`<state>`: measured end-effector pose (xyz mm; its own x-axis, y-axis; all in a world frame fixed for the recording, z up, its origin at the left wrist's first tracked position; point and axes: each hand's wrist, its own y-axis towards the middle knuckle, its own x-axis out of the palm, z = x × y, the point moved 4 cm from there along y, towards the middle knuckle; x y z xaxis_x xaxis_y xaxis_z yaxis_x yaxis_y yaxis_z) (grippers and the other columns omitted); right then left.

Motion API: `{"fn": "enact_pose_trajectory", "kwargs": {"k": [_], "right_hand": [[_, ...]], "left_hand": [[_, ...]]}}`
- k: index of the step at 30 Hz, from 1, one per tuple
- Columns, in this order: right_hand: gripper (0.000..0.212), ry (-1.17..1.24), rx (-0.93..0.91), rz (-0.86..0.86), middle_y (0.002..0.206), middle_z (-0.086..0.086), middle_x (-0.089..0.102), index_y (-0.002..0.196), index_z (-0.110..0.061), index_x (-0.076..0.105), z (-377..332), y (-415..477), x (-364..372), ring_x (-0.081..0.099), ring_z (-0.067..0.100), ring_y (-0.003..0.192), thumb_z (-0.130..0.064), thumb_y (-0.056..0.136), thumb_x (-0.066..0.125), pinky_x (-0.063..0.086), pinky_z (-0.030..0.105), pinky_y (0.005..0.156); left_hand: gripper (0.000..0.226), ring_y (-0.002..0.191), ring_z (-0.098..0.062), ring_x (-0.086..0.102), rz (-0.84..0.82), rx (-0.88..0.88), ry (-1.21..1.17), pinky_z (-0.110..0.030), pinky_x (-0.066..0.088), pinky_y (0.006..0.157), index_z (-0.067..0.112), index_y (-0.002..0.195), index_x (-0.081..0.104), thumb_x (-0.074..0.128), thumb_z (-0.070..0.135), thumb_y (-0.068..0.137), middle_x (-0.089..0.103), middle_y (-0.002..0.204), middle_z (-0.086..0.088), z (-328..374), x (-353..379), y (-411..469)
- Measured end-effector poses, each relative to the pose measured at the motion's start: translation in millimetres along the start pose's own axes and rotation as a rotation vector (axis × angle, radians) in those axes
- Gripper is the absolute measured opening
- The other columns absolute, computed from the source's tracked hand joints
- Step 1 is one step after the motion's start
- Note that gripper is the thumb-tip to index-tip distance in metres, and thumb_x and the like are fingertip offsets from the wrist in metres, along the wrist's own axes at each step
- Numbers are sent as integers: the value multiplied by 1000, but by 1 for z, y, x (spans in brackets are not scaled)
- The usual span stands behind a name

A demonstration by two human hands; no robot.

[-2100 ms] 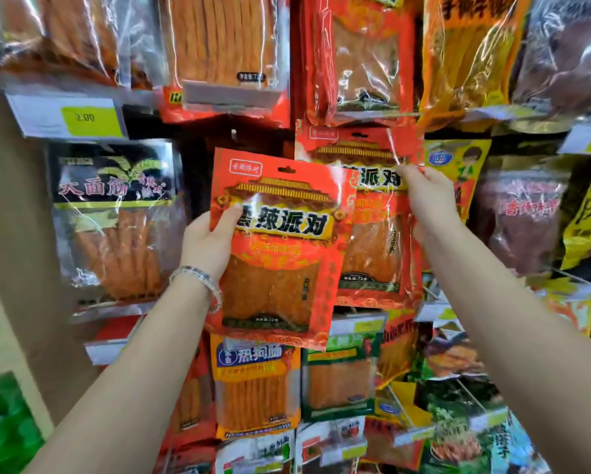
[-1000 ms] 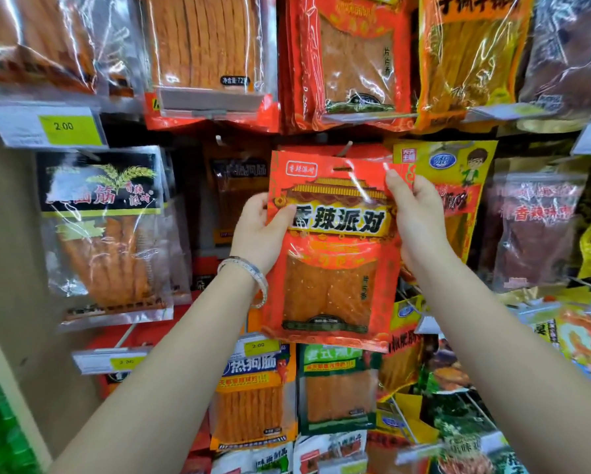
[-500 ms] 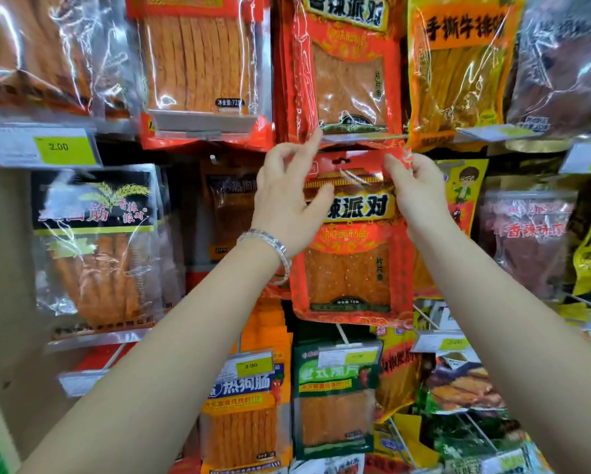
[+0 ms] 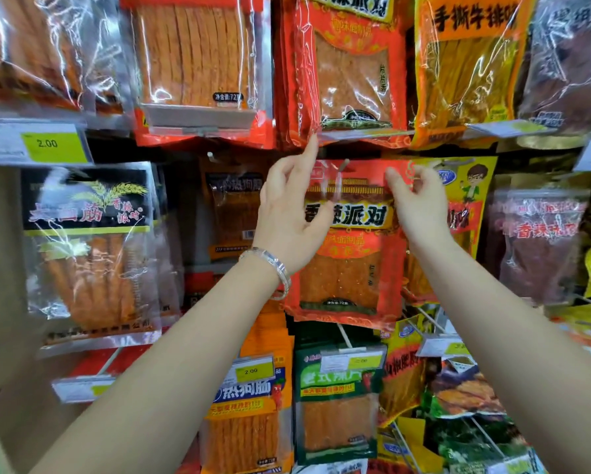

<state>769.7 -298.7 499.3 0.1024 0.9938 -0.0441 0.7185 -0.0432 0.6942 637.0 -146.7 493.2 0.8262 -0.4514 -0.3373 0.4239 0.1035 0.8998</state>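
**Left hand (image 4: 289,213) steadies, right hand (image 4: 420,206) hangs the red snack packet (image 4: 352,268)**

Our left hand is loosely spread, index finger raised, its thumb resting on the packet's front to keep it flat. Our right hand pinches the top corner so we can guide the hang hole to the metal peg (image 4: 344,163) between both hands. Blur hides whether the hole has caught.
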Motion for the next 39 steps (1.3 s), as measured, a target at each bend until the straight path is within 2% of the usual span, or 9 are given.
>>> {"fn": "enact_pose_trajectory", "kwargs": {"k": [3,6,11,13,22,26,30,34,39], "right_hand": [[55,-126,-174,110,125,9,47,131,-9,41,9,-20,-1,49,22,113,-23,85,67,43,33,93],[62,-399,-437,153,136,19,45,138,-4,40,22,-50,7,40,31,126,-14,82,66,30,38,105],[63,-671,-511,-209,151,19,32,141,-6,41,67,-73,49,30,36,140,-13,84,65,33,47,111],[68,-737,-467,-314,155,18,24,145,-8,34,81,-72,63,24,33,143,-18,86,66,35,44,109],[81,-945,-304,-484,160,10,-4,152,-16,7,99,-49,95,3,25,148,-12,90,58,45,36,98],[80,-1000,-193,-635,160,4,-12,153,-21,1,88,-38,96,0,22,148,-7,92,52,41,38,106],[65,-943,-115,-715,159,11,14,151,-17,21,64,-37,82,24,29,143,-21,93,51,37,44,108],[44,-658,-58,-541,131,6,58,132,-20,54,45,-76,50,54,25,118,-26,88,57,44,32,95],[19,-289,112,-460,83,-2,59,104,-17,63,52,-196,0,53,16,77,-14,85,61,42,31,76]], "left_hand": [[73,136,-24,27,-40,25,196,-39,27,111,24,149,20,56,26,85,30,145,-7,-24,13,-20],[77,144,-26,6,-232,-16,406,-46,15,115,30,150,12,56,30,86,6,157,-8,-61,34,-46],[100,143,-24,-18,-480,-84,599,-47,1,115,44,139,-26,57,36,84,-44,144,8,-107,59,-67],[104,142,-25,-21,-503,-106,626,-48,-1,115,41,139,-29,58,38,83,-52,137,7,-115,67,-66],[101,142,-28,-22,-609,-180,655,-47,-1,115,32,146,-17,60,44,83,-39,148,-2,-142,85,-42],[98,143,-29,-17,-687,-216,619,-46,5,116,31,148,-10,61,44,82,-33,151,-4,-139,80,-34],[82,145,-30,-3,-777,-296,453,-41,13,118,24,150,12,60,40,85,-17,157,-7,-122,64,-30],[48,132,-27,39,-691,-367,228,-31,33,107,18,131,53,61,32,85,44,143,-11,-86,33,-53],[22,96,-23,60,-428,-523,-101,-23,44,88,10,108,65,61,10,87,64,111,-11,-30,-18,-165]]}}
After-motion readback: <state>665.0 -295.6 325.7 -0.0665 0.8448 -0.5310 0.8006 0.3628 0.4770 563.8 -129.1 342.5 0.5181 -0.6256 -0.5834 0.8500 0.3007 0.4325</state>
